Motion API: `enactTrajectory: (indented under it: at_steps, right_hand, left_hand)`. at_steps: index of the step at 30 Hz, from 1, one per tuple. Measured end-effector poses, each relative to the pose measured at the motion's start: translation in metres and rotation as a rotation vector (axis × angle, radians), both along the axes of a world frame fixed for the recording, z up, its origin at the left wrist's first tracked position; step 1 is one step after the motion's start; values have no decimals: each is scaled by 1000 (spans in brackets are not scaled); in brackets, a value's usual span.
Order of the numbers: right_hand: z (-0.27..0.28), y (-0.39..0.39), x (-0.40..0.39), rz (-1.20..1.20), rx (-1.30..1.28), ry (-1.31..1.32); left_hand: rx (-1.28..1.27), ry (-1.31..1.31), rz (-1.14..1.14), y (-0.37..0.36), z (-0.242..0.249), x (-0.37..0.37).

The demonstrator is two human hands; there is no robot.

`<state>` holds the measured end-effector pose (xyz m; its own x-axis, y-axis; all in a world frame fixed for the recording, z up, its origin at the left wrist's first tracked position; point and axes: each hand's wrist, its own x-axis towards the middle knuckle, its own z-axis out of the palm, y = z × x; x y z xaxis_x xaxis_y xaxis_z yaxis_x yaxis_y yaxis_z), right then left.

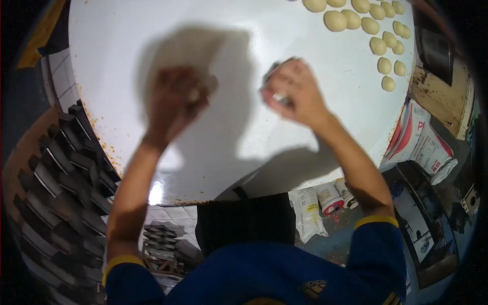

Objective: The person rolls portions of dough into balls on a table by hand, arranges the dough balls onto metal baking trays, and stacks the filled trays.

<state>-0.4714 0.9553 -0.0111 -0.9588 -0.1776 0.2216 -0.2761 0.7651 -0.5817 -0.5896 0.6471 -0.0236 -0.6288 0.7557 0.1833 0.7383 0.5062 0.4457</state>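
Note:
My left hand [178, 96] is curled over the white table, blurred and in shadow. A pale lump that looks like dough shows between its thumb and fingers. To the right, my right hand [299, 91] is cupped close to the tabletop, its fingers bent inward. Another whitish bit, apparently dough, peeks out by the thumb; the palm hides most of it. Round dough balls [335, 21] lie in loose rows at the far right of the table, apart from both hands.
The white table [117, 30] has a curved edge with brownish crumbs. Dark metal pans [56, 152] are stacked on the left. Printed sacks [424, 142] stand at the right, and another sack [307, 213] lies below the near edge. A black object [244, 221] is close to my body.

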Motion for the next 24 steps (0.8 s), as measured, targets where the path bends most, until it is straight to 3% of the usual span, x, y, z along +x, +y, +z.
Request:
enactTrajectory:
  at_steps: [2,3,5,7,9,11,12,13,15,16,17,19,21,24]
  right_hand:
    - [2,22,-27,-56,206,2]
    - [-6,11,-50,-136,141,134]
    - [-4,-27,-62,-124,4,65]
    - [9,-45,-24,-84,-33,-51]
    - [0,-11,0,24,-76,60]
    - [-1,28,-19,-46,68,-71]
    - [3,27,-43,-144,162,38]
    - [-15,15,-65,-202,116,160]
    - [-1,-31,-65,-165,37,-1]
    - [12,-47,-45,-135,38,-55]
    - [4,-47,-26,-106,-99,50]
    - [-4,-3,-10,3,-61,88]
    - [4,24,-35,-101,150,21]
    - [-8,-19,-77,-173,52,100]
  left_hand:
    - [-46,26,154,14,9,-35]
    - [-43,25,153,31,12,-26]
    - [-112,-5,73,72,17,-20]
    - [111,-54,27,58,20,18]
    - [78,9,-159,3,-5,6]
    - [-28,-25,134,3,0,-24]
    - [-36,-4,173,23,9,-39]
    - [-28,6,174,44,14,-32]
    - [13,-71,42,80,22,-18]
    - [65,-38,35,74,10,2]
    - [63,-34,34,56,6,6]
    - [53,-8,-107,7,-3,-7]
    - [-33,-61,161,14,8,-40]
    - [20,-29,84,73,16,-40]
